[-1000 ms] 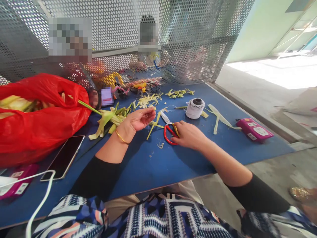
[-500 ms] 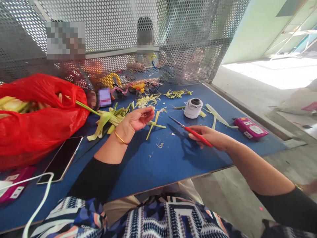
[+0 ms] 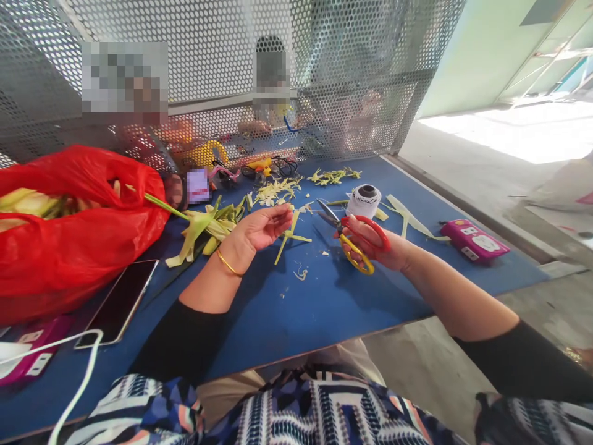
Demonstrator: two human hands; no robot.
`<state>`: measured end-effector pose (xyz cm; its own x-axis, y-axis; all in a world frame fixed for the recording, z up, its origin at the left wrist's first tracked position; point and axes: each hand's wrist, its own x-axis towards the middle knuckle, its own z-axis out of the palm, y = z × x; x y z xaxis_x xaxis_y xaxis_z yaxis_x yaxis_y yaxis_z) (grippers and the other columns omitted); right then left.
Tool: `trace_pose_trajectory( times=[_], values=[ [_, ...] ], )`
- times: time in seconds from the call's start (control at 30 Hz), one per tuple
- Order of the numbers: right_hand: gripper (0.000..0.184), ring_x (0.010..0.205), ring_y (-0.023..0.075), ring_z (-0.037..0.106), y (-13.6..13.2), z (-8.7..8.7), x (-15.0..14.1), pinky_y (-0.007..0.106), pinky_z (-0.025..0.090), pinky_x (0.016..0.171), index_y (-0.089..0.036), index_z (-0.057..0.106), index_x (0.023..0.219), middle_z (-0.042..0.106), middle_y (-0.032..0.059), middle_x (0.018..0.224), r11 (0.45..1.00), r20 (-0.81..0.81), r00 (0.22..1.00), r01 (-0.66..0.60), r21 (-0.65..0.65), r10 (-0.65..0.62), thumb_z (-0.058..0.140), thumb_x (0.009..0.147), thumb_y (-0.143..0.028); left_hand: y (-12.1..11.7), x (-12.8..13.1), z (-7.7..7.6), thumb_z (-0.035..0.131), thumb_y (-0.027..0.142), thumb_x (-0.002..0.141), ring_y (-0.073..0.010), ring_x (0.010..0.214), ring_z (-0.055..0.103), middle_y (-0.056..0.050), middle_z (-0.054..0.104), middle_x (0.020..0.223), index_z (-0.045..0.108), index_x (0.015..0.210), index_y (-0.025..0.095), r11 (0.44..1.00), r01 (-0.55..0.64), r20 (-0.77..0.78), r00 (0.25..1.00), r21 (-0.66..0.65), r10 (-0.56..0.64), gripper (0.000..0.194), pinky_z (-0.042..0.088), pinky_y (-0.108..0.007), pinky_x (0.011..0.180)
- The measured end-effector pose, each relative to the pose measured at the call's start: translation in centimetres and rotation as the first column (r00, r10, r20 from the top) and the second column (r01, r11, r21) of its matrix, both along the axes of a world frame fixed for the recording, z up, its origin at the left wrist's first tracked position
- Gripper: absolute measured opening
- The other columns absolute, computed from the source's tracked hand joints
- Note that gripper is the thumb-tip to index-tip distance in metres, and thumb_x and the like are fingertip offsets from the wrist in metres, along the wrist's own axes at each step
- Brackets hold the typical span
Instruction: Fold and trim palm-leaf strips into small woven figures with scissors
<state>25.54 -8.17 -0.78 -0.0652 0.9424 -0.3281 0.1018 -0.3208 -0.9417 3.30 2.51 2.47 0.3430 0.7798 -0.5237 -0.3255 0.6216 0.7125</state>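
My left hand (image 3: pixel 269 227) is held above the blue table with its fingers pinched together. A thin white thread (image 3: pixel 306 211) shows at its fingertips and runs towards the right. Just beyond these fingers lies a knotted pale-green husk strip (image 3: pixel 291 235), its ends spread out. My right hand (image 3: pixel 370 244) grips scissors (image 3: pixel 340 225) with one red and one yellow handle. Their blades point left towards the thread and look slightly apart. Behind the scissors stands a spool of white thread (image 3: pixel 362 201), partly covered by my right hand and the handles.
A red plastic bag (image 3: pixel 83 253) of husks fills the left side, beside a phone (image 3: pixel 118 303). Husk leaves (image 3: pixel 204 228) and small trimmed pieces (image 3: pixel 278 190) lie further back. A pink box (image 3: pixel 476 240) sits at right. A perforated metal screen (image 3: pixel 208 55) closes the far side, people behind it.
My right hand has turned the scissors so both handles show, and moved them slightly left and up, with the blades parting. My left hand stays almost in place.
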Motion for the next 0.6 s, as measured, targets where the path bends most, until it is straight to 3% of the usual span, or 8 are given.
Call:
trace_pose_trajectory(
  times=[0.17, 0.27, 0.3, 0.37, 0.43, 0.47, 0.53, 0.6],
  values=[
    [0.041, 0.045, 0.0101, 0.040, 0.8, 0.5, -1.1, 0.025, 0.040, 0.042, -0.020, 0.060, 0.084, 0.047, -0.0032, 0.058, 0.992, 0.138, 0.982, 0.130, -0.004, -0.128, 0.061, 0.085, -0.061, 0.0, 0.1, -0.2, 0.056, 0.001, 0.091, -0.0100, 0.048, 0.065, -0.005, 0.068, 0.056, 0.066, 0.069, 0.009, 1.000, 0.015, 0.000, 1.000, 0.021, -0.015, 0.025, 0.058, -0.018, 0.052],
    [0.043, 0.046, 0.0125, 0.046, 0.8, 0.3, -1.0, 0.028, 0.042, 0.045, -0.018, 0.062, 0.079, 0.052, -0.0004, 0.057, 0.994, 0.426, 0.898, 0.109, 0.025, -0.109, 0.064, 0.083, -0.061, -0.2, 0.1, 0.2, 0.055, 0.002, 0.092, -0.0095, 0.048, 0.065, -0.005, 0.067, 0.056, 0.065, 0.067, 0.008, 0.999, 0.025, -0.009, 1.000, 0.035, -0.024, 0.028, 0.058, -0.017, 0.053],
    [0.041, 0.050, 0.0149, 0.052, 0.7, 0.2, -1.0, 0.028, 0.043, 0.048, -0.018, 0.064, 0.081, 0.057, 0.0019, 0.061, 0.995, 0.566, 0.818, 0.081, 0.061, -0.101, 0.063, 0.084, -0.059, -0.4, 0.1, 0.3, 0.055, 0.002, 0.092, -0.0095, 0.048, 0.065, -0.005, 0.067, 0.056, 0.065, 0.067, 0.008, 0.999, 0.029, -0.012, 1.000, 0.041, -0.028, 0.028, 0.058, -0.018, 0.053],
    [0.035, 0.064, 0.0214, 0.063, 0.3, 0.0, -1.2, 0.030, 0.044, 0.054, -0.018, 0.068, 0.091, 0.068, 0.0077, 0.074, 0.993, 0.821, 0.562, 0.007, 0.114, -0.098, 0.060, 0.088, -0.052, -0.7, 0.0, 0.7, 0.055, 0.003, 0.092, -0.0097, 0.048, 0.064, -0.005, 0.067, 0.056, 0.066, 0.067, 0.008, 0.997, 0.043, -0.017, 0.999, 0.057, -0.042, 0.028, 0.058, -0.018, 0.053],
    [0.032, 0.078, 0.0278, 0.069, -0.3, -0.1, -1.7, 0.032, 0.044, 0.059, -0.015, 0.068, 0.103, 0.073, 0.0143, 0.086, 0.994, 0.954, 0.290, -0.057, 0.094, -0.074, 0.056, 0.091, -0.042, -1.1, -0.1, 1.2, 0.054, 0.003, 0.093, -0.0098, 0.048, 0.064, -0.005, 0.067, 0.056, 0.066, 0.067, 0.009, 0.995, 0.066, -0.019, 0.998, 0.074, -0.065, 0.028, 0.057, -0.018, 0.052],
    [0.033, 0.082, 0.0302, 0.071, -0.6, -0.1, -1.9, 0.033, 0.044, 0.059, -0.013, 0.067, 0.108, 0.074, 0.0174, 0.090, 0.994, 0.980, 0.192, -0.084, 0.067, -0.049, 0.053, 0.092, -0.038, -1.3, -0.2, 1.4, 0.054, 0.003, 0.093, -0.0096, 0.048, 0.064, -0.005, 0.067, 0.056, 0.066, 0.067, 0.009, 0.994, 0.078, -0.016, 0.997, 0.082, -0.077, 0.029, 0.057, -0.018, 0.052],
    [0.034, 0.086, 0.0331, 0.073, -1.1, 0.1, -2.4, 0.033, 0.045, 0.060, -0.010, 0.067, 0.111, 0.074, 0.0216, 0.093, 0.989, 0.998, 0.065, -0.151, 0.006, 0.003, 0.050, 0.094, -0.034, -1.8, -0.3, 1.8, 0.052, 0.004, 0.095, -0.0091, 0.048, 0.064, -0.005, 0.067, 0.056, 0.065, 0.067, 0.008, 0.990, 0.108, -0.006, 0.994, 0.090, -0.107, 0.031, 0.056, -0.017, 0.052],
    [0.031, 0.091, 0.0352, 0.073, -1.3, 0.6, -2.8, 0.035, 0.048, 0.062, -0.010, 0.070, 0.106, 0.074, 0.0240, 0.098, 0.979, 0.999, -0.008, -0.200, -0.040, 0.039, 0.053, 0.093, -0.033, -2.4, -0.4, 2.2, 0.049, 0.004, 0.096, -0.0087, 0.047, 0.064, -0.004, 0.066, 0.056, 0.065, 0.068, 0.008, 0.986, 0.147, 0.010, 0.989, 0.081, -0.148, 0.033, 0.057, -0.017, 0.052]
  ],
)
